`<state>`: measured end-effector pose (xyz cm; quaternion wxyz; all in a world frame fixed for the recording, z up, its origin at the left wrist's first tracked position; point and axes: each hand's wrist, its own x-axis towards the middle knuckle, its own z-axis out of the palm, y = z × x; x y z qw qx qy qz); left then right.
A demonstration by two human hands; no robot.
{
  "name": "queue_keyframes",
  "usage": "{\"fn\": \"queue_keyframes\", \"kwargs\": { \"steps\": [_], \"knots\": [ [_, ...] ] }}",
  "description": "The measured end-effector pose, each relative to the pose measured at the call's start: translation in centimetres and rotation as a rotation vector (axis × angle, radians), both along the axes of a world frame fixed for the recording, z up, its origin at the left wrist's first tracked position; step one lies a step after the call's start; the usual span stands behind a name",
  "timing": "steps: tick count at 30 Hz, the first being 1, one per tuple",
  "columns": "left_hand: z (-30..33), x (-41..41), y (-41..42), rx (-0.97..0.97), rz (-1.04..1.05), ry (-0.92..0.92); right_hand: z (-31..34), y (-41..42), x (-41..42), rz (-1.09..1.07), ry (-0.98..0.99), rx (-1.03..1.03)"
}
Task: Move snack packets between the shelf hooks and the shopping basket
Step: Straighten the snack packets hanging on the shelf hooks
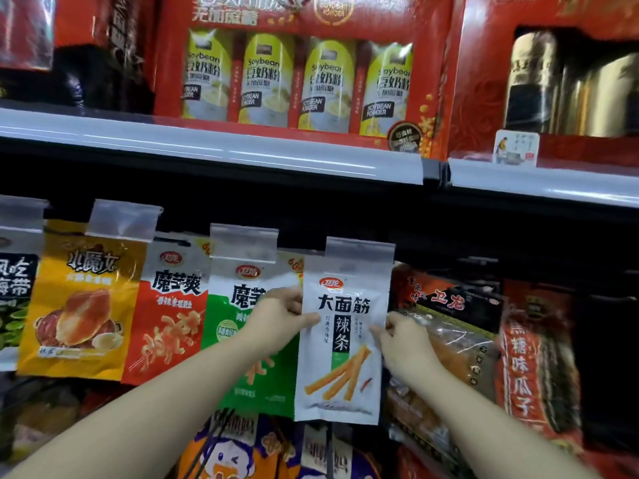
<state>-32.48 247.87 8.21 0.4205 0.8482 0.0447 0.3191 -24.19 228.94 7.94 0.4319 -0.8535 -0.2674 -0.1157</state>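
Store shelf (207, 146), hands (281, 316) pinching packet (342, 344) edges

Both hands, left hand (281, 314) and right hand (401, 344), pinched the side edges of the white snack packet (340, 344) hanging below the shelf (207, 150).

Both arms raised; left hand (280, 314) and right hand (403, 344) pinching (thumbs forward).

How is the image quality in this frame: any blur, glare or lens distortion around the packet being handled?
Head view: the white packet held by the left hand and right hand reads sharply; the edges smear, notably the top-left boxes and the soybean box; glare streaks cross the shelf rail; wide-angle bending curves the rail; under the shelf is dark.
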Motion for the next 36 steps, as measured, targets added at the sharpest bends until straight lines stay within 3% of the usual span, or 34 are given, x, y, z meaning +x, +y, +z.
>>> {"fn": "queue_keyframes", "kwargs": {
  "steps": [7,12,18,25,30,36],
  "knots": [
    [-0.3,1.9,0.6,0.09,0.004,-0.021,-0.5,0.6,0.4,-0.085,-0.095,-0.158],
    [-0.7,1.7,1.3,0.126,0.009,-0.072,-0.5,0.1,-0.4,-0.135,-0.089,-0.046],
    [-0.7,0.9,1.3,0.271,0.081,-0.089,-1.9,-0.2,-1.3,-0.158,-0.235,-0.016],
    [-0.5,-0.7,0.9,0.471,0.212,-0.007,-2.5,0.0,-2.3,-0.163,-0.382,-0.293],
    [-0.9,-1.6,0.8,0.551,0.294,0.038,-2.5,-0.5,-2.7,-0.136,-0.482,-0.371],
    [-0.5,-2.2,-1.4,0.754,0.302,-0.087,-2.6,-2.3,-3.7,-0.096,-0.643,-0.421]
  ]
}}
